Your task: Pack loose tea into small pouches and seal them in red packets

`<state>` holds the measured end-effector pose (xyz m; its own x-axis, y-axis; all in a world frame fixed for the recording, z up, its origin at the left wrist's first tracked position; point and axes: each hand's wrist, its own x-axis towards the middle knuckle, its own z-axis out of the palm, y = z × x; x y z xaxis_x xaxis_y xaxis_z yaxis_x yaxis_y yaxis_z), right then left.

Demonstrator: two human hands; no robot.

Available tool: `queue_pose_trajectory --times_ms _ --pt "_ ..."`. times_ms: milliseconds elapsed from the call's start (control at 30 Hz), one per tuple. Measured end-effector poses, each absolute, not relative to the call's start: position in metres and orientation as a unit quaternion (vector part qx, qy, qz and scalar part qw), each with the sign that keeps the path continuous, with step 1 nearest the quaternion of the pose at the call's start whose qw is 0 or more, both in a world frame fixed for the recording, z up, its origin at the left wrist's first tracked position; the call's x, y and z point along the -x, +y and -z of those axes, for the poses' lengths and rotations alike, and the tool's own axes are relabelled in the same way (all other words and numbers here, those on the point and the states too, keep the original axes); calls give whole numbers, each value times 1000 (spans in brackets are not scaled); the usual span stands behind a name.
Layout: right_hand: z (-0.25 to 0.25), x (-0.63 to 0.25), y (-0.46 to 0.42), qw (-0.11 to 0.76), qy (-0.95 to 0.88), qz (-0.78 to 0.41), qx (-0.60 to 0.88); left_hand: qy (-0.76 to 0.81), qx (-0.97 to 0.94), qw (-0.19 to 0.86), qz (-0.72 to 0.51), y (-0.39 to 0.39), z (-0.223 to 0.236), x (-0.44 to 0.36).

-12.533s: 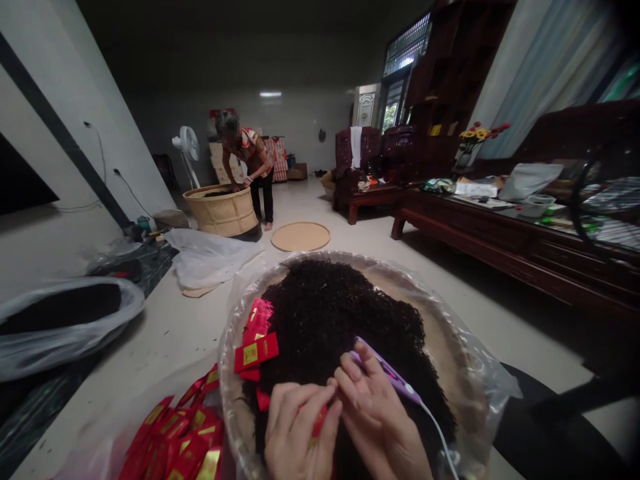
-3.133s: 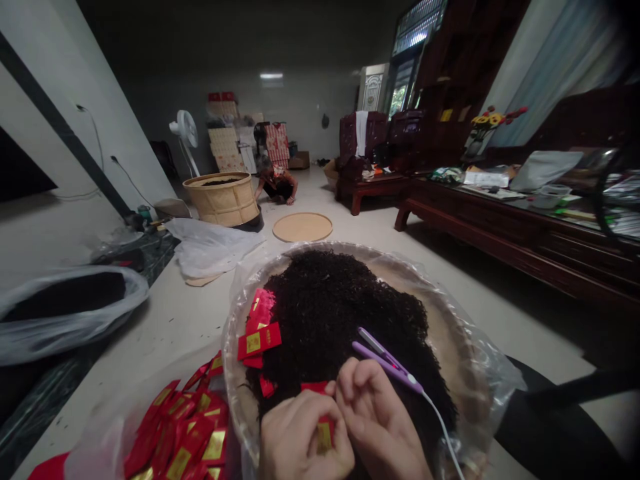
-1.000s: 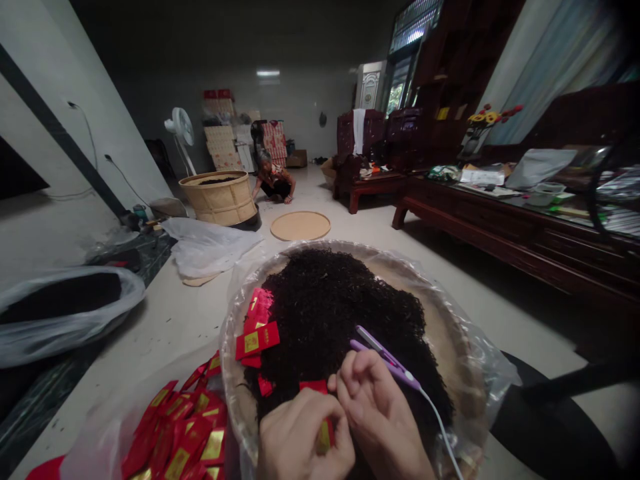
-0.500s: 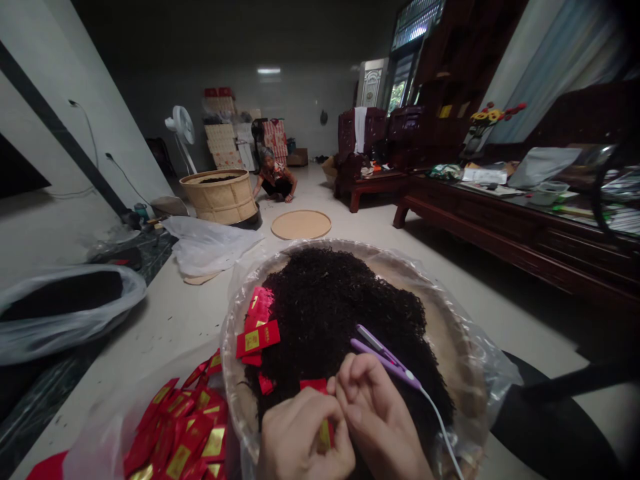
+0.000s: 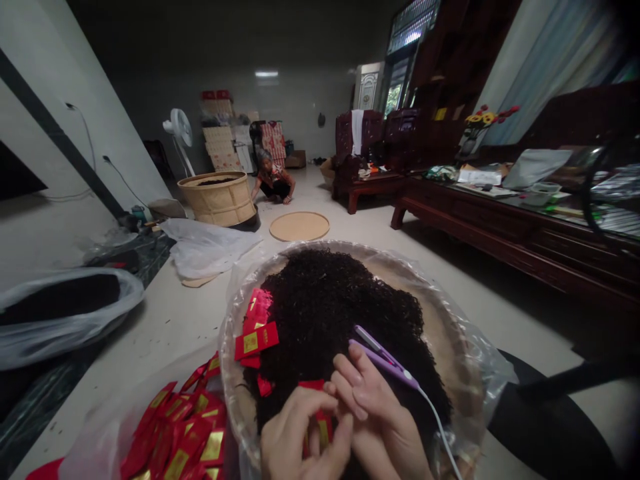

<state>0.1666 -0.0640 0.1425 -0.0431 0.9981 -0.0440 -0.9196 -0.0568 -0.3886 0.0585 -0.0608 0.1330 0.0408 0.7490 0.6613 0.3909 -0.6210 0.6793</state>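
My left hand [image 5: 303, 433] is curled around a small red packet [image 5: 325, 430] with a gold label, low in the view. My right hand [image 5: 375, 417] is closed against it, fingers bent and tips by the packet's upper part; what they pinch is hidden. Both hands are over a heap of dark dried leaves, like tea [image 5: 330, 300], in a round, plastic-lined basket [image 5: 453, 333]. On the heap, just beyond my right hand, lies a purple mini hair straightener [image 5: 385, 360], its jaws apart and a white cord trailing. Several red packets [image 5: 257, 340] lie at the heap's left edge.
A plastic bag [image 5: 115, 413] of red packets is at lower left; another bag [image 5: 133, 287] holds dark leaves. Ahead are a round flat tray [image 5: 300, 227], a tall woven basket [image 5: 217, 200] and a squatting person [image 5: 274, 180]. A wooden table [image 5: 500, 237] stands right.
Over the last half second my left thumb and fingers have parted slightly and my right fingers have uncurled a little. The co-worker, bent over the tall basket in the oldest frame, now squats beside it.
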Motion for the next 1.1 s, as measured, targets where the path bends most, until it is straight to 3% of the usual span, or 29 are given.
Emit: queue_pose_trajectory --times_ms 167,433,700,1100 --pt "-151 -165 -67 682 -152 -696 167 362 -717 137 -580 -57 -142 -59" --pt "-146 -163 -67 687 -167 -686 174 360 -716 221 -555 -56 -145 -51" --pt "-151 -164 -69 686 -166 -686 177 355 -722 239 -543 -55 -144 -49" --pt "-148 -161 -70 707 -215 -643 202 341 -779 103 -516 -60 -149 -47"
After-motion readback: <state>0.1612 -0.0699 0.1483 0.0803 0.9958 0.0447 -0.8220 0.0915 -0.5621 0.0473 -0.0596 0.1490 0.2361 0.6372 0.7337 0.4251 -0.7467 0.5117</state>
